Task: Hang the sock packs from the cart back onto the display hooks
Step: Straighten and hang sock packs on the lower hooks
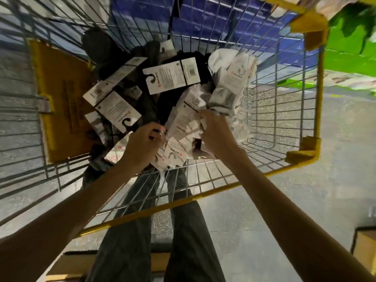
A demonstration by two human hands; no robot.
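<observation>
Both hands were down inside the cart (pixel 223 187), a wire basket with a yellow rim.

Left hand (pixel 142 143): fingers curled, pinching the card edge of the white sock packs (pixel 183 123) close to the cart's near wall.

Right hand (pixel 215 135): fingers closed round the same white bundle from the opposite side, back of the hand up. The bundle sat inside the basket, between the two hands. Could not tell whether it rested on the pile or was lifted off it.

Just beyond the right hand lay another white pack (pixel 230 86). The black sock packs (pixel 173 76), with white hook cards, filled the middle and left of the basket. A yellow flap (pixel 63 98) lay against the left wire wall.

The person's legs (pixel 183 231), in dark trousers, showed below the near rim. A cardboard box (pixel 366 247) stood on the floor at right.
</observation>
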